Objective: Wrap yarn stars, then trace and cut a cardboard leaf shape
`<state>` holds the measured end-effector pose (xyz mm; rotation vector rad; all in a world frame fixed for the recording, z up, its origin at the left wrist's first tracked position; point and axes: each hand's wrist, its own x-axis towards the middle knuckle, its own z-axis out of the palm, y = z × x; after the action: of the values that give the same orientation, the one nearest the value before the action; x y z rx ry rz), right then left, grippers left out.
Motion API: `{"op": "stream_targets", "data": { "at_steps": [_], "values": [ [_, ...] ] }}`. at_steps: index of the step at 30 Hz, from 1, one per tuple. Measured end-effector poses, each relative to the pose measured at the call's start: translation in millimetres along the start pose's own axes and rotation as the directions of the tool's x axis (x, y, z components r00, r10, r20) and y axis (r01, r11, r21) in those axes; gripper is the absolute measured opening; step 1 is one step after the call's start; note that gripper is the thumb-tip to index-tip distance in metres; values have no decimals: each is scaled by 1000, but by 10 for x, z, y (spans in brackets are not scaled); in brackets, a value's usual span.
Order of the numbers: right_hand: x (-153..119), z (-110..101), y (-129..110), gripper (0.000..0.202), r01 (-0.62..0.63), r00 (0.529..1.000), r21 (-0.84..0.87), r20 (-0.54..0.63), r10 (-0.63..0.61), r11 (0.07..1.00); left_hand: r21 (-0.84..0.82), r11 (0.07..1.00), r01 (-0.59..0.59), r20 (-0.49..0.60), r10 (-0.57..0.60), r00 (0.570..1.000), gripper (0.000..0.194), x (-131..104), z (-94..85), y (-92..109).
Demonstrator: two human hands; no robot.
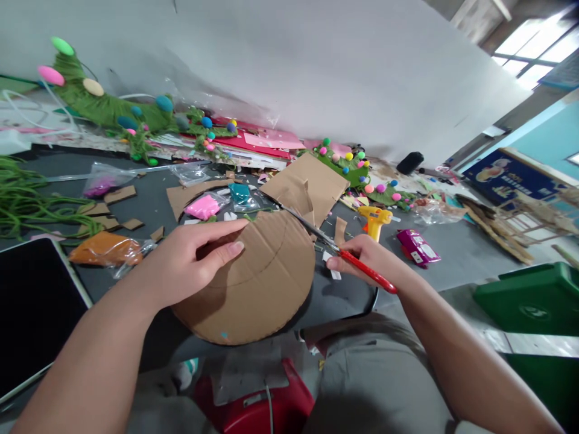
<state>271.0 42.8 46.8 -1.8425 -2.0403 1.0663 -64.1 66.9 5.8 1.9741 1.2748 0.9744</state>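
A round piece of brown cardboard (262,277) with a curved pencil line on it is gripped at its left upper edge by my left hand (196,259), thumb on top and the other fingers mostly hidden beneath. My right hand (362,256) is closed around the red handle of a pair of scissors (366,272). Their metal blades point up and left, lying at the upper right rim of the round piece. Just behind, a squarer cardboard sheet (328,184) rests on the table, with a curled cardboard strip near the blades.
A yellow glue gun (374,222) and a purple packet (418,247) lie to the right. Pink clay (203,207), orange clay (106,248), green cords (40,196) and a tablet (36,307) are leftward. A pompom-covered green crescent (113,111) stands at the back. Green bins (529,295) stand right.
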Motion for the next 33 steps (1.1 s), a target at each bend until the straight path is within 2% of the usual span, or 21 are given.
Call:
{"op": "stream_targets", "data": {
  "at_steps": [4, 9, 15, 17, 19, 21, 23, 24, 25, 26, 28, 29, 30, 31, 33],
  "values": [
    [-12, -6, -40, 64, 2, 999, 129, -35, 2, 992, -10, 1000, -2, 58, 3, 998, 36, 4, 13, 15],
    [28, 64, -21, 57, 38, 995, 318, -97, -8, 947, -2, 1000, -3, 24, 3, 1000, 37, 0, 12, 67],
    [48, 266, -217, 47, 105, 992, 353, -108, -71, 930, 25, 998, -53, 7, 53, 999, 38, 11, 55, 94],
    [52, 323, -270, 49, 123, 988, 361, -127, -82, 924, 69, 997, -26, -25, 28, 999, 40, 30, 87, 94],
    [67, 357, -290, 51, 139, 983, 379, -168, -80, 915, 111, 993, 40, -141, -24, 990, 42, 56, 113, 89],
    [99, 365, -280, 50, 167, 968, 410, -239, -71, 897, 64, 991, 116, -339, -88, 937, 48, 88, 129, 79],
    [149, 362, -249, 49, 202, 943, 467, -332, -41, 861, -141, 979, 144, -503, -196, 842, 55, 117, 142, 67],
    [179, 360, -231, 49, 222, 926, 508, -377, -17, 832, -285, 949, 138, -537, -277, 797, 57, 127, 152, 65],
    [212, 361, -214, 47, 244, 910, 555, -415, 11, 795, -419, 899, 126, -529, -355, 771, 57, 132, 167, 68],
    [245, 365, -199, 45, 266, 895, 606, -444, 42, 750, -550, 827, 121, -480, -431, 764, 56, 131, 188, 78],
    [307, 386, -185, 40, 307, 872, 693, -479, 99, 652, -663, 726, 183, -303, -484, 821, 54, 115, 252, 121],
    [331, 401, -184, 39, 325, 862, 720, -492, 121, 613, -722, 647, 246, -157, -499, 852, 54, 104, 294, 152],
    [349, 419, -188, 38, 337, 858, 738, -496, 133, 584, -757, 582, 298, -25, -482, 876, 52, 95, 338, 187],
    [359, 438, -195, 39, 348, 856, 748, -500, 135, 566, -786, 532, 315, 38, -466, 884, 50, 90, 382, 221],
    [357, 480, -217, 39, 358, 866, 740, -491, 94, 569, -845, 467, 260, 20, -459, 888, 47, 98, 456, 277]
  ]
}}
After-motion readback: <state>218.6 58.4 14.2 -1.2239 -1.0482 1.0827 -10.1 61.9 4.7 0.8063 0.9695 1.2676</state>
